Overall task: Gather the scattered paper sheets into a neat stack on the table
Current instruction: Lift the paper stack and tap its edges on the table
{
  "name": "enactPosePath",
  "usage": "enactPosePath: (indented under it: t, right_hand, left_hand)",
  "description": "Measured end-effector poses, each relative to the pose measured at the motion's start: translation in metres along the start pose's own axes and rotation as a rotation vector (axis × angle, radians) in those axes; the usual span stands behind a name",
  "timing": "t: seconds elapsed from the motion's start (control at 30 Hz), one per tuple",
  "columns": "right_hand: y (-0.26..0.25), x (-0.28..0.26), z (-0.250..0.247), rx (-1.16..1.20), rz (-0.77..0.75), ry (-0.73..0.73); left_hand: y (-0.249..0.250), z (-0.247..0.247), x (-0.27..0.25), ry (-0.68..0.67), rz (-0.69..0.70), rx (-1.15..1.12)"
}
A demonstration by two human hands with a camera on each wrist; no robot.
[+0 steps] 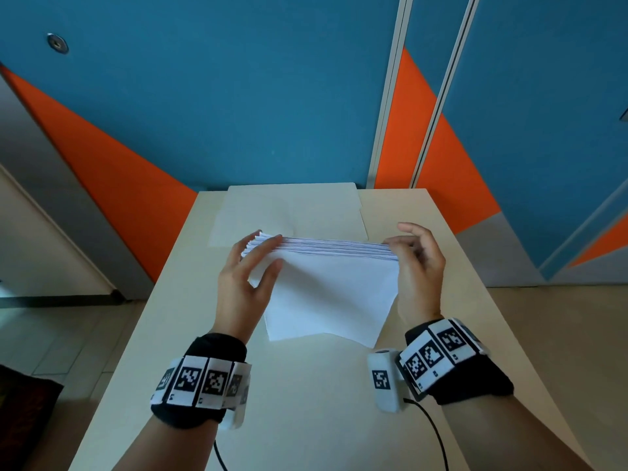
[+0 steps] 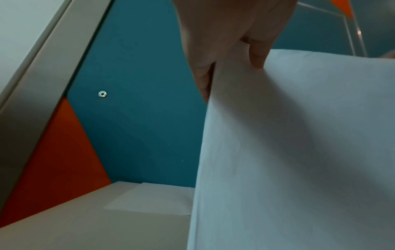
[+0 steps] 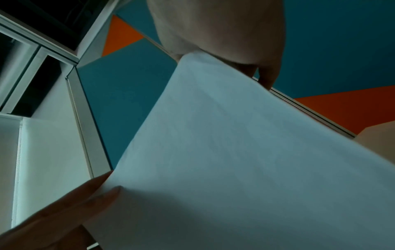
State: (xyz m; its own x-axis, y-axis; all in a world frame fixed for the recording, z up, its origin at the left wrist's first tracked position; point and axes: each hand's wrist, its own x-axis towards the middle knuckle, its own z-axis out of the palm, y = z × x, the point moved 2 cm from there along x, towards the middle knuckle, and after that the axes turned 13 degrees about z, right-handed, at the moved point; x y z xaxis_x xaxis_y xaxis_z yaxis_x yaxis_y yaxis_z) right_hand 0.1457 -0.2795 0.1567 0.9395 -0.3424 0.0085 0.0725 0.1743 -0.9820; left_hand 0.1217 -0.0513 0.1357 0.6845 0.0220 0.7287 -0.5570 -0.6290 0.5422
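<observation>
A thick stack of white paper sheets [image 1: 326, 290] stands on its lower edge on the beige table [image 1: 306, 402], leaning toward me. My left hand [image 1: 272, 251] pinches the stack's upper left corner, thumb on the near face and fingers behind. My right hand [image 1: 402, 246] holds the upper right corner, with one finger raised clear of it. In the left wrist view the stack [image 2: 299, 152] fills the right side under my left hand [image 2: 224, 33]. The right wrist view shows the stack [image 3: 235, 160], my right hand [image 3: 224, 25] at its top and the left hand [image 3: 64, 216] at its far corner.
One loose white sheet [image 1: 289, 209] lies flat at the table's far end, just behind the stack, also visible as the flat sheet [image 2: 153, 197] in the left wrist view. A blue and orange wall [image 1: 238, 96] rises right behind the table. Bare tabletop lies between my wrists.
</observation>
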Motion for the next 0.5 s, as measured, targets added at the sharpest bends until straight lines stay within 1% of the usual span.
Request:
enactPosePath:
  t: [0.13, 0.17, 0.23, 0.3, 0.33, 0.37, 0.43, 0.47, 0.5]
  right_hand:
    - [-0.001, 0.000, 0.002, -0.088, -0.037, -0.101]
    - [-0.001, 0.002, 0.000, -0.114, -0.034, -0.146]
    - [0.001, 0.008, -0.006, -0.151, 0.001, -0.312]
    - [0.008, 0.013, -0.016, -0.182, 0.112, -0.469]
    - [0.013, 0.015, -0.021, -0.222, 0.180, -0.514]
    - [0.017, 0.017, -0.023, -0.282, 0.238, -0.531]
    - [0.026, 0.019, -0.022, -0.408, 0.283, -0.486]
    - [0.029, 0.020, -0.019, -0.437, 0.274, -0.456]
    - [0.029, 0.022, -0.016, -0.417, 0.267, -0.426]
  left_hand:
    - [0.002, -0.001, 0.006, -0.022, -0.014, -0.074]
    - [0.000, -0.001, 0.007, -0.012, -0.065, -0.121]
    - [-0.011, 0.001, 0.006, -0.005, -0.250, -0.266]
    - [-0.023, 0.004, 0.005, -0.075, -0.462, -0.495]
    - [-0.028, 0.006, 0.004, -0.131, -0.539, -0.616]
    - [-0.033, 0.009, 0.003, -0.186, -0.589, -0.679]
    - [-0.038, 0.017, 0.006, -0.243, -0.611, -0.667]
    - [-0.039, 0.021, 0.010, -0.228, -0.605, -0.654]
    - [-0.038, 0.024, 0.014, -0.191, -0.598, -0.654]
